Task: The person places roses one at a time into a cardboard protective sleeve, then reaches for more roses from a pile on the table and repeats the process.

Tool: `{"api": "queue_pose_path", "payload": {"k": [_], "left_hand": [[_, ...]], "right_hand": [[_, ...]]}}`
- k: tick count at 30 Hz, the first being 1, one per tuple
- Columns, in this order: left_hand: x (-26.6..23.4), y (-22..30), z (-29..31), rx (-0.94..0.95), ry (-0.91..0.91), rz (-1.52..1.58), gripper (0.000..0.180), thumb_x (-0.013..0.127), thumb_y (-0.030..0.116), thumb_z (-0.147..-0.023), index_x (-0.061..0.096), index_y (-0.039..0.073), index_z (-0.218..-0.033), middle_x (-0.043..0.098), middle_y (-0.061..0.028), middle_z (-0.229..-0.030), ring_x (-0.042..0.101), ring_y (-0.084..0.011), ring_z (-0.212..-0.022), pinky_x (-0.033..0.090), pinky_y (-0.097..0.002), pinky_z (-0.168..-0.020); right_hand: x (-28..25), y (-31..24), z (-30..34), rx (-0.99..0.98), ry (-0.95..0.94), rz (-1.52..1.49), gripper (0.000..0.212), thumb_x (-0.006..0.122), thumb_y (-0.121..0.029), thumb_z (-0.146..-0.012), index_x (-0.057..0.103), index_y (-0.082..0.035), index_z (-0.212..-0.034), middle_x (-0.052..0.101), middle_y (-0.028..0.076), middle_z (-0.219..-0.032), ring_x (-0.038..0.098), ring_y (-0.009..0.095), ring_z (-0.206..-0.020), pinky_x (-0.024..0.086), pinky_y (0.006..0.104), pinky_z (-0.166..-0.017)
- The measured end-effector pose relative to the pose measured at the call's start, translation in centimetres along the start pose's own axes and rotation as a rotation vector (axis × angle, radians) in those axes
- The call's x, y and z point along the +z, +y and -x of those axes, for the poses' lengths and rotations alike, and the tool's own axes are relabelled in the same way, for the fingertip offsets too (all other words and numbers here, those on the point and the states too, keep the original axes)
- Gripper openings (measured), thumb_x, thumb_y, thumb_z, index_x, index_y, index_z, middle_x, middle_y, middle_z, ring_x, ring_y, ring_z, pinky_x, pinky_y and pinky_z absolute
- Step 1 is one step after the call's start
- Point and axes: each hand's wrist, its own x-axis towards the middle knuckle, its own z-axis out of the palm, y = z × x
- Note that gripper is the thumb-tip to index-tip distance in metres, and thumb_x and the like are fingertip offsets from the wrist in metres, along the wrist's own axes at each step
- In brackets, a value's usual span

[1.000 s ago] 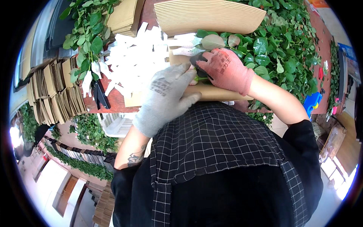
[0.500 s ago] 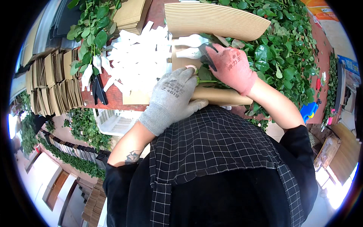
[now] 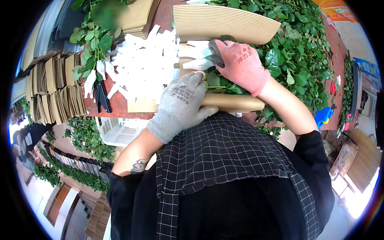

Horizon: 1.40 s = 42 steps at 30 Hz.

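Observation:
My left hand (image 3: 182, 100), in a grey glove, curls its fingers over a pale rose (image 3: 203, 75) with a green stem, at a roll of brown cardboard (image 3: 236, 102); the thumb lies along the roll. To its right, my right hand (image 3: 242, 64), in a red glove with dark fingertips, closes around the stem end of a rose in a white mesh sleeve (image 3: 200, 52). Another sleeved rose (image 3: 199, 64) lies just below it on brown cardboard. The right fingertips are partly hidden. A heap of white sleeves (image 3: 140, 64) lies left of my hands.
Corrugated cardboard (image 3: 228, 22) curves up behind the hands. Leafy stems (image 3: 296, 60) cover the table's right side. Black scissors (image 3: 102, 96) lie left beside sleeved roses (image 3: 91, 82). Folded cardboard stacks (image 3: 56, 88) stand far left; a white crate (image 3: 120, 130) sits below the table edge.
My right hand has shifted slightly left and up, moving from the lower sleeved rose to the upper one. My left hand stays nearly in place.

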Motion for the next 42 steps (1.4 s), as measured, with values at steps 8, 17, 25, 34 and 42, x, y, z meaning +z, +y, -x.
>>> {"api": "queue_pose_path", "payload": {"k": [8,17,25,34,42], "left_hand": [[0.5,-0.1,0.2,-0.012,0.007,-0.023,0.058,0.066,0.045,-0.078,0.059,-0.002,-0.110,0.053,-0.0181,-0.123,0.051,-0.0308,-0.115,0.041,-0.0416,-0.098],[0.5,-0.2,0.0,-0.004,-0.032,-0.036,0.061,0.064,0.048,-0.079,0.057,-0.005,-0.109,0.056,-0.0198,-0.118,0.053,-0.0303,-0.114,0.041,-0.0412,-0.097],[1.0,-0.3,0.0,-0.009,-0.038,-0.072,0.061,0.062,0.048,-0.081,0.057,-0.005,-0.111,0.054,-0.0208,-0.123,0.052,-0.0314,-0.117,0.040,-0.0414,-0.100],[0.3,0.2,-0.2,-0.030,-0.109,-0.062,0.061,0.064,0.048,-0.080,0.057,-0.003,-0.111,0.052,-0.0204,-0.125,0.046,-0.0305,-0.124,0.036,-0.0422,-0.104],[0.9,-0.1,0.1,-0.008,-0.077,-0.067,0.064,0.064,0.049,-0.079,0.056,-0.004,-0.113,0.050,-0.0189,-0.128,0.046,-0.0311,-0.124,0.035,-0.0419,-0.104]], "right_hand": [[-0.6,0.0,0.4,-0.074,-0.109,-0.050,0.026,0.059,-0.019,-0.078,0.055,-0.005,-0.099,0.062,0.014,-0.079,0.064,0.033,-0.079,0.052,0.0445,-0.066],[0.8,0.1,0.7,-0.052,-0.194,-0.297,0.031,0.059,-0.022,-0.080,0.058,-0.007,-0.108,0.064,0.015,-0.086,0.061,0.035,-0.085,0.048,0.0448,-0.076],[1.4,-0.5,1.9,-0.165,-0.172,0.152,0.032,0.064,-0.029,-0.078,0.060,-0.007,-0.102,0.059,0.008,-0.072,0.063,0.027,-0.071,0.050,0.0382,-0.061],[0.3,-0.1,0.0,-0.049,-0.238,-0.227,0.032,0.064,-0.023,-0.078,0.060,-0.003,-0.102,0.065,0.015,-0.081,0.062,0.033,-0.079,0.050,0.0414,-0.070],[3.7,0.2,0.4,-0.243,-0.056,0.027,0.044,0.068,-0.023,-0.073,0.060,-0.008,-0.113,0.063,0.006,-0.092,0.064,0.026,-0.078,0.051,0.0372,-0.065]]}}
